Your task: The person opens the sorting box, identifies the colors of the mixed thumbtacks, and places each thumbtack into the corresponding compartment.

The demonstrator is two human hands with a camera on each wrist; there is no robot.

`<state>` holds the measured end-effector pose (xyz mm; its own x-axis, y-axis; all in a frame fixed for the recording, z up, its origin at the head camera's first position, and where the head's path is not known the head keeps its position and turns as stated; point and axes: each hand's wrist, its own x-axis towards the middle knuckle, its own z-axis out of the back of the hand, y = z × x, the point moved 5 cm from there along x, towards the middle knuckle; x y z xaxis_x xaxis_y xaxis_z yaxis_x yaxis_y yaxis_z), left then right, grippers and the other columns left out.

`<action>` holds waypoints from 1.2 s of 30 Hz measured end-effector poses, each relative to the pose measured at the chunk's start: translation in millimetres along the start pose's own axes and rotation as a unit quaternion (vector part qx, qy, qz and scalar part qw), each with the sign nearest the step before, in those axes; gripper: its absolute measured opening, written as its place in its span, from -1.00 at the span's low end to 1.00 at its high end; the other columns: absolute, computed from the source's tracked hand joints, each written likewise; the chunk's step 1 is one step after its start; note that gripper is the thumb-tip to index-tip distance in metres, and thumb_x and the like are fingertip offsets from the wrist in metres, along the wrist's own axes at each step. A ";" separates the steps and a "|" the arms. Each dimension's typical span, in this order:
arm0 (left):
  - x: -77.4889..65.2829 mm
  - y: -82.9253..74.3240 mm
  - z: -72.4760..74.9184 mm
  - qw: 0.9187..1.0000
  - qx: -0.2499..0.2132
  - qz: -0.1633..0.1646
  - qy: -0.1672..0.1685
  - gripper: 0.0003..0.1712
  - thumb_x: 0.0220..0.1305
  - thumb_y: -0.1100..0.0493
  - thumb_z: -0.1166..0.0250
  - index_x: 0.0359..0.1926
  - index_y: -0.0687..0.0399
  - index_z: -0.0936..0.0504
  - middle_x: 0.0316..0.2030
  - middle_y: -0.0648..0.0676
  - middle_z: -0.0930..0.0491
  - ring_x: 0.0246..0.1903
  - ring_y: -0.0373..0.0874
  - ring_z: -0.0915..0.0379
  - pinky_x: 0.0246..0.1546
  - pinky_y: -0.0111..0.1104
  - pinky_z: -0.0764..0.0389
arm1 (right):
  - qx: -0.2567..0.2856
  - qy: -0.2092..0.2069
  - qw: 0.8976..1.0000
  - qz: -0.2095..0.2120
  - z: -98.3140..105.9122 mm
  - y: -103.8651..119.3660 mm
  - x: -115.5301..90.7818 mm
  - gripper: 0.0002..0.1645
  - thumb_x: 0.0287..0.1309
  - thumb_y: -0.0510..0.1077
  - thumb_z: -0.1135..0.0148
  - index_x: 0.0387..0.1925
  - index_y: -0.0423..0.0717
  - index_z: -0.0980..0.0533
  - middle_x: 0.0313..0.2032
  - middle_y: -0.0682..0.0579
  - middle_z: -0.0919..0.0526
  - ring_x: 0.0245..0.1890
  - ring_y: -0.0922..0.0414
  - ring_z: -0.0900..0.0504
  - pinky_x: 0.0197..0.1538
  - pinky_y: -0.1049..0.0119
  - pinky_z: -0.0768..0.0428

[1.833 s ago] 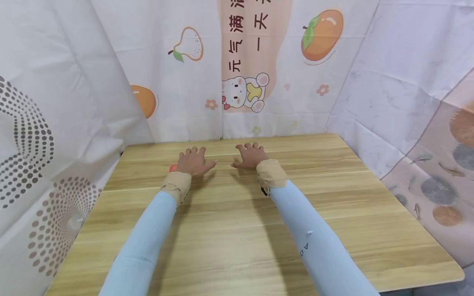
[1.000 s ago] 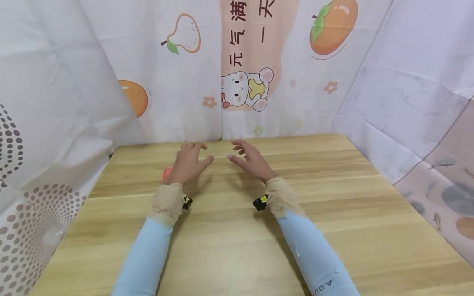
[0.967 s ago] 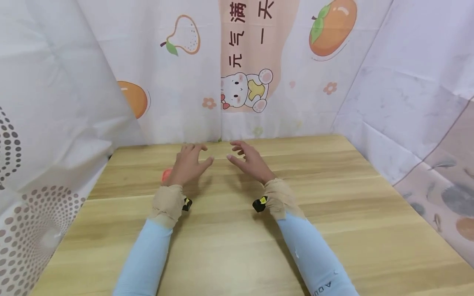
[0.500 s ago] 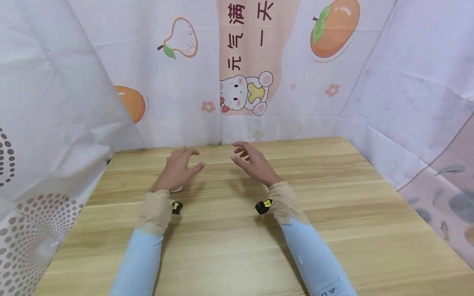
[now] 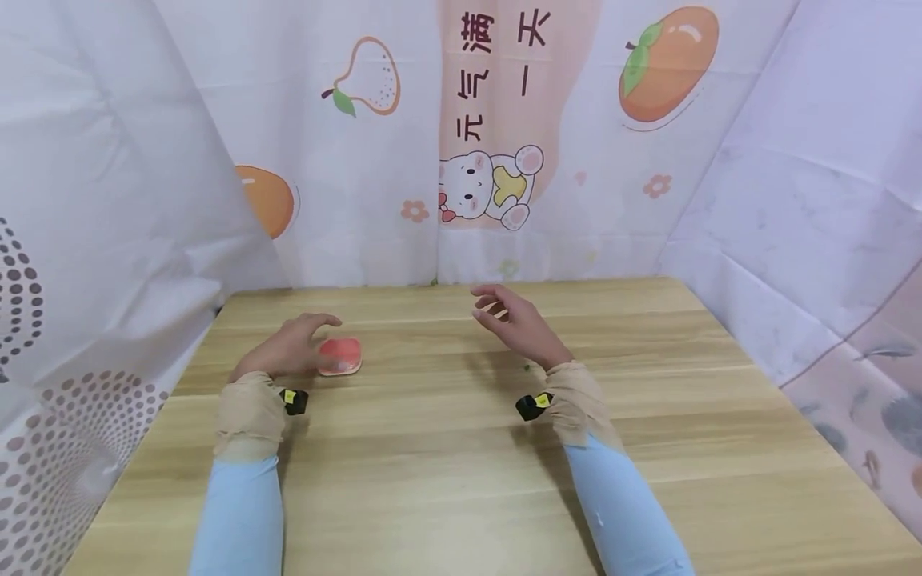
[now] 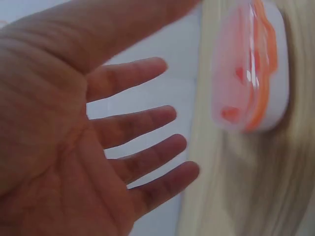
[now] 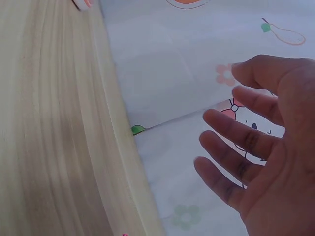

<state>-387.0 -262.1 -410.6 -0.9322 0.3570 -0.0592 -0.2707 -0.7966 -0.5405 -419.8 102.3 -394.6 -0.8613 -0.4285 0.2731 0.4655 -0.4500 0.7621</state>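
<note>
A small lidded food container lies on the table toward its far left. Up close in the left wrist view, the container has a translucent pinkish lid, an orange rim and a white base. My left hand is just left of it, the thumb overlapping its edge in the head view. The left wrist view shows the fingers spread and apart from the container. My right hand hovers above the table right of centre, fingers loosely bent and holding nothing.
The wooden table meets a hanging printed cloth at its back edge. More cloth hangs along the left and right sides. A tiny green speck shows near my right wrist. Each wrist carries a black wrist camera.
My left hand has moved left and back toward me, uncovering the container it had hidden. The right hand has shifted slightly to the right, with its fingers still loosely bent.
</note>
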 end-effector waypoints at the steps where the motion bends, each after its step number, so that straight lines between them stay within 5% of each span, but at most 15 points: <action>1: -1.1 2.8 0.2 1.000 -0.008 0.001 0.005 -0.18 0.20 0.07 -0.53 0.38 0.30 -0.41 0.35 0.40 -0.37 0.35 0.39 -0.20 0.32 0.28 -0.17 | -0.001 0.006 1.000 0.002 -0.7 1.1 0.4 -0.54 0.47 0.06 -0.22 0.30 0.09 -0.45 0.09 -0.07 -0.65 0.01 0.08 -0.62 0.08 0.08 -0.57; 6: -2.6 14.1 -4.4 0.998 -0.041 0.017 0.033 -0.19 0.16 0.11 -0.57 0.37 0.27 -0.46 0.19 0.32 -0.55 0.11 0.21 -0.53 0.09 0.04 -0.53 | -0.008 0.040 0.999 -0.007 -6.6 1.5 -1.7 -0.61 0.48 0.01 -0.22 0.26 0.10 -0.48 0.06 -0.01 -0.66 -0.03 0.09 -0.62 0.03 0.10 -0.59; 15: 4.0 -0.9 -18.7 0.997 -0.056 0.015 0.047 -0.17 0.13 0.12 -0.60 0.37 0.25 -0.48 0.12 0.29 -0.61 -0.02 0.12 -0.59 0.02 -0.04 -0.56 | -0.040 0.061 0.997 -0.015 -5.4 -4.4 -6.3 -0.68 0.47 -0.05 -0.23 0.19 0.08 -0.54 0.00 0.05 -0.64 -0.11 0.10 -0.62 -0.08 0.15 -0.62; 21: 11.2 -27.2 -31.8 0.998 -0.025 -0.003 0.051 -0.17 0.08 0.06 -0.63 0.34 0.19 -0.53 0.18 0.20 -0.59 -0.11 0.00 -0.62 0.02 -0.07 -0.56 | -0.055 0.092 0.994 -0.015 -5.9 -1.7 -11.6 -0.70 0.48 -0.02 -0.21 0.16 0.07 -0.57 0.00 0.09 -0.65 -0.11 0.11 -0.61 -0.10 0.17 -0.62; 26: 21.3 -49.9 -48.5 0.997 0.015 -0.041 0.069 -0.20 0.01 0.04 -0.67 0.25 0.20 -0.57 -0.02 0.09 -0.63 -0.21 -0.06 -0.52 -0.07 -0.16 -0.53 | -0.076 0.143 0.987 -0.008 -13.2 0.2 -13.8 -0.70 0.49 -0.01 -0.20 0.11 -0.02 -0.61 -0.06 0.10 -0.69 -0.12 0.14 -0.61 -0.05 0.17 -0.58; 36: 32.4 -97.9 -75.7 0.988 0.049 -0.119 0.085 -0.23 -0.03 0.03 -0.68 0.14 0.27 -0.58 -0.10 0.07 -0.63 -0.12 -0.03 -0.49 -0.02 -0.17 -0.51 | -0.087 0.230 0.969 -0.011 -30.7 4.5 -18.3 -0.83 0.36 -0.19 -0.34 -0.06 -0.10 -0.65 -0.21 0.15 -0.68 -0.15 0.12 -0.64 -0.07 0.22 -0.61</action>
<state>-372.6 -135.7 -423.2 -0.7876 0.6102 -0.0855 -0.5072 -0.7207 -0.4726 -395.7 84.1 -414.2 -0.7090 -0.7024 -0.0633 0.5094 -0.5721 0.6428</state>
